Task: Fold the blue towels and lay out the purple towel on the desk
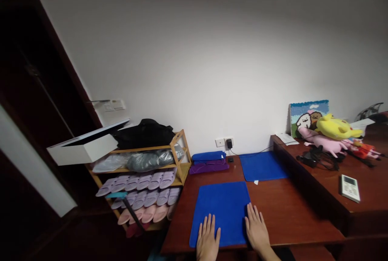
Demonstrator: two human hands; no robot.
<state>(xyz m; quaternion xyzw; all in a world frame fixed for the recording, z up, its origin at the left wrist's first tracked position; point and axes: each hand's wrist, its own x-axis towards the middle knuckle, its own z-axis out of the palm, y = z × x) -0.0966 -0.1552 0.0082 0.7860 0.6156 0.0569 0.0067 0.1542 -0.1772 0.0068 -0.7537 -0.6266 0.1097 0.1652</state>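
A blue cloth (226, 208) lies spread flat near the front edge of the brown wooden table (291, 212). My left hand (208, 238) rests flat on its lower left part, fingers stretched out. At the cloth's right edge, my right hand (256, 228) lies with fingers extended, partly over the cloth and partly over the wood. Neither hand holds anything. Farther back lies a second flat blue cloth (263, 165), with a small white tag at its near edge. Folded blue cloths (207, 156) and a folded purple cloth (209, 167) are stacked at the table's back left.
Left of the table stands a wooden rack (178, 160) with slippers (145, 181), a black bag (145, 133) and a white box (81, 148). A raised desk (315, 180) on the right bears plush toys (338, 127) and a white remote (350, 188). A plugged-in black adapter (229, 144) trails a cable.
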